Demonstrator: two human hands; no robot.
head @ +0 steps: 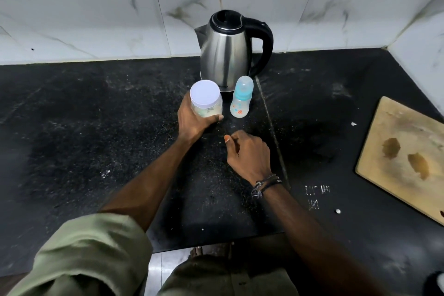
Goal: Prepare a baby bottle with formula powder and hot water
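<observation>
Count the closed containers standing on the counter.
3: the jar gripped by the left hand, the baby bottle beside it, the kettle behind both.

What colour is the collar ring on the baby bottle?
Light blue, under a clear cap, on the baby bottle; the head view shows it.

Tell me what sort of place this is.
Most likely a home kitchen: a black speckled stone countertop set against white marble-look wall tiles, a stainless steel electric kettle with a black handle, and a worn wooden cutting board.
</observation>
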